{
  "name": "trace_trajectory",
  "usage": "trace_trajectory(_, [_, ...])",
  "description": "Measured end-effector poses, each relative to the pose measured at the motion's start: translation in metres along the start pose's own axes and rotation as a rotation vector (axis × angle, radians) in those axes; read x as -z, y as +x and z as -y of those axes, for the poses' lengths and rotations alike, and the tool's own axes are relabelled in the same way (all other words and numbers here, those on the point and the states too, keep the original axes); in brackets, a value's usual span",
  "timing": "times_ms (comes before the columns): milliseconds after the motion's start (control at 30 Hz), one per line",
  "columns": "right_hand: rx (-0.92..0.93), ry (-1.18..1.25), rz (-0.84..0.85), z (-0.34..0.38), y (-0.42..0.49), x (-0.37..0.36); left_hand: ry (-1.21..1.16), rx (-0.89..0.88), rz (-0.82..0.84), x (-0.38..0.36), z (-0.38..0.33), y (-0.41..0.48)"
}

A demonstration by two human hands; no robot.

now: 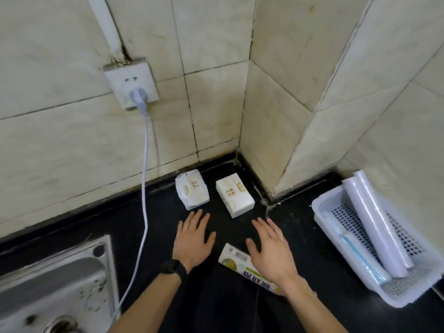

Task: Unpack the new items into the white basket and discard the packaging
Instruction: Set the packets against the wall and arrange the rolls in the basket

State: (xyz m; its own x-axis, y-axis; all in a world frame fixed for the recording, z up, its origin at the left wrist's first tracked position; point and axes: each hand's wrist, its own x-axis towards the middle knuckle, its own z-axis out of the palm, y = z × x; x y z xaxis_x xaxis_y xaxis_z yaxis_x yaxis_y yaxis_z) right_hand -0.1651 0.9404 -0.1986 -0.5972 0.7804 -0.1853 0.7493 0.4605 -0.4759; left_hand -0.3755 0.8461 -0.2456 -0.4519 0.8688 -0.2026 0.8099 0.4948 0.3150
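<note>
Looking down from the head view at a black worktop (216, 308) set in a tiled corner. Both hands flat and palm-down with fingers spread, gripping nothing: left hand (192, 239) with a ring on one finger and a black wristband (173, 266) at the wrist, right hand (271, 248) lying over part of a long printed carton (234, 257) that runs under the wrist toward the near edge. Just beyond the fingertips, two white packs side by side near the wall: a soft wrapped pack (191, 189) on the left, a firmer rectangular pack (235, 194) on the right, apart from each other and from both hands. Well off to the right, the white basket (336, 227), perforated, resting on the worktop against the tiled wall, holding two rolls of clear film (374, 219) laid lengthwise and tilted up on its far rim, plus a slim wrapped item with a blue stripe (360, 255) beside them. At lower left, a steel sink (60, 280). On the wall, a socket (131, 85) with a grey plug and cable (144, 188) hanging down to the worktop.
</note>
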Motion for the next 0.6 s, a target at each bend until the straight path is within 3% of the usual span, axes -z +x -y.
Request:
trace_trajectory(433, [-0.136, -0.239, 0.211, 0.011, 0.128, -0.054, 0.076, 0.029, 0.045, -0.024, 0.058, 0.115])
trace_trajectory(600, [-0.188, -0.180, 0.152, 0.006, 0.133, -0.066, 0.059, 0.035, 0.030, -0.036, 0.067, 0.118])
